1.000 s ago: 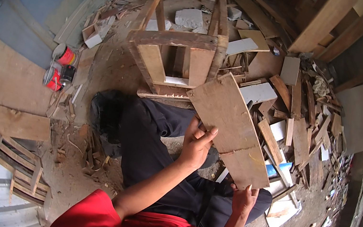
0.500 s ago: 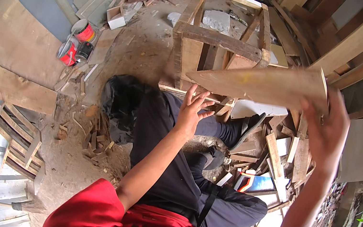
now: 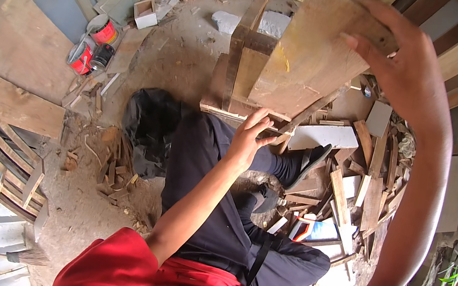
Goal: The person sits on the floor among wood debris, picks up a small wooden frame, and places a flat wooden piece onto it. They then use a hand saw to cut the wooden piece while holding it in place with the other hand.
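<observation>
Board (image 3: 313,52) looks flat, brown and yellow-smeared.

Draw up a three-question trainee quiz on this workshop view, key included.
1. Which hand grips the upper end of the wooden board?
2. True or false: the left hand is clenched into a fist.
3. How many cans are grouped to the left of the wooden frame?

Key:
1. The right hand.
2. False; its fingers are extended.
3. Three: two mostly red, one mostly black.
</observation>
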Demonstrator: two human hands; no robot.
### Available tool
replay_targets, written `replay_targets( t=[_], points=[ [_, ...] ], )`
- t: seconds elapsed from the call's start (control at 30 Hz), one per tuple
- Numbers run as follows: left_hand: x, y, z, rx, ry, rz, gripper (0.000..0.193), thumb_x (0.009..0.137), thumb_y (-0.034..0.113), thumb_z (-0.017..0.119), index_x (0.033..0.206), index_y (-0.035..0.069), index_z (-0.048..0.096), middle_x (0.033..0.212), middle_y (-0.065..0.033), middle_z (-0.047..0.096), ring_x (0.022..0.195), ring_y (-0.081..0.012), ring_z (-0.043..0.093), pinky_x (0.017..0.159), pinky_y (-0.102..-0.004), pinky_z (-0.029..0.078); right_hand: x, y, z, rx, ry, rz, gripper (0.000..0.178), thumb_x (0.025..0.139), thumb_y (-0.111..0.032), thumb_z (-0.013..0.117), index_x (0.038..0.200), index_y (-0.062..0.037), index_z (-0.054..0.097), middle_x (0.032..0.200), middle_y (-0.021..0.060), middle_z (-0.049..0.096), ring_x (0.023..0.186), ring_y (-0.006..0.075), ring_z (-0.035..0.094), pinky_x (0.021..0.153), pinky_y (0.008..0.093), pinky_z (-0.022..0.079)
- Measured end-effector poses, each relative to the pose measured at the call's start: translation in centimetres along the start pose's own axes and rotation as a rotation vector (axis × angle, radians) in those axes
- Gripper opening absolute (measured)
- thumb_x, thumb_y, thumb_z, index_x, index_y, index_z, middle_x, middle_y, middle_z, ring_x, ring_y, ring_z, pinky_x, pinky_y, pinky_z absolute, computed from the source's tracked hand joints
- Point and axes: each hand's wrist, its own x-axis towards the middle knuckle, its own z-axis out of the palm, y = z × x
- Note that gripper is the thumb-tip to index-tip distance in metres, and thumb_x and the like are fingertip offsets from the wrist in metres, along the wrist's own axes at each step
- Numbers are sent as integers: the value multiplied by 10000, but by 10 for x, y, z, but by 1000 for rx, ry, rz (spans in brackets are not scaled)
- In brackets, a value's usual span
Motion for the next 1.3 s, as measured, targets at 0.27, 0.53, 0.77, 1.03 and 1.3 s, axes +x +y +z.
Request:
replay_targets(
  t=[0.27, 0.53, 0.77, 1.03, 1.3],
  points=[
    [6, -8, 5, -80, 61, -64, 683, 989, 169, 551, 1562, 39, 206, 1505, -100, 387, 1312, -236, 450, 1002, -458, 455, -4, -22, 13, -10, -21, -3, 473, 895, -247, 721, 1309, -51, 602, 1201, 173, 682, 808, 270, 685, 727, 368, 539],
    [6, -9, 2, -122, 11, -76, 755, 984, 173, 557, 1585, 70, 111, 1495, -87, 397, 1280, -205, 470, 1015, -457, 440, -5, -20, 10, 29, -72, 39, 473, 903, -228, 710, 1322, -49, 584, 1223, 191, 663, 924, 336, 688, 809, 389, 528],
    [6, -18, 2, -215, -31, -58, 806, 987, 178, 557, 1591, 89, 31, 1548, -94, 316, 1345, -225, 424, 1037, -462, 435, -6, 9, 22, -20, 92, -127, 463, 893, -177, 697, 1327, -77, 569, 1101, 214, 666, 933, 399, 648, 806, 454, 504],
    [5, -24, 5, -222, -41, -76, 811, 983, 226, 565, 1602, 170, 44, 1600, -66, 254, 1360, -223, 393, 1048, -489, 412, 2, 20, 45, -22, 256, -77, 483, 865, -212, 745, 1319, -138, 599, 1100, 150, 628, 970, 348, 641, 841, 422, 517],
    [7, -29, 1, -244, -63, -61, 808, 988, 262, 572, 1603, 202, 52, 1589, -57, 291, 1304, -219, 446, 1038, -467, 409, 21, 10, 65, 59, 329, -177, 494, 840, -219, 775, 1302, -154, 615, 1115, 141, 607, 976, 318, 641, 834, 405, 524]
  ],
)
